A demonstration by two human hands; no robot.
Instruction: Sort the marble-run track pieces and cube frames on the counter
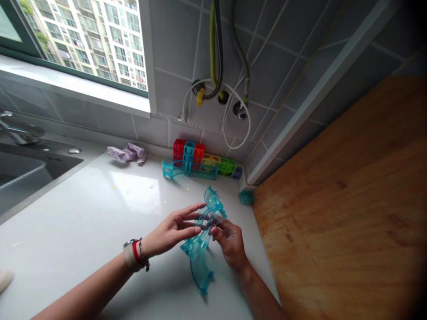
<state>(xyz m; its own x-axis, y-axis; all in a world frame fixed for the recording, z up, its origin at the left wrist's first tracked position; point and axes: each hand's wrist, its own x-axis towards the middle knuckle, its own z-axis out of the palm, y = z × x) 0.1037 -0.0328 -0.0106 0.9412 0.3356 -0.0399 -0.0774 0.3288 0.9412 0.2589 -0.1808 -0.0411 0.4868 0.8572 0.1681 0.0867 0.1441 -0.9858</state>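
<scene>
A translucent teal plastic assembly of curved track pieces (200, 269) is between my two hands above the white counter (83, 222). Its lower curved part hangs toward the front, and another curved part sticks out at the top. My left hand (182, 229), wearing a watch and bracelets, touches the assembly's left side with its fingers stretched out and apart. On the right side, my right hand (228, 240) grips the assembly between thumb and fingers, some of which show through the plastic.
Coloured plastic blocks (179, 151) and a teal track piece (203, 171) stand by the tiled wall. A purple folded object (126, 153) lies left of them. The sink (26, 173) is far left, a wooden board (340, 191) right. A cable (224, 129) hangs above.
</scene>
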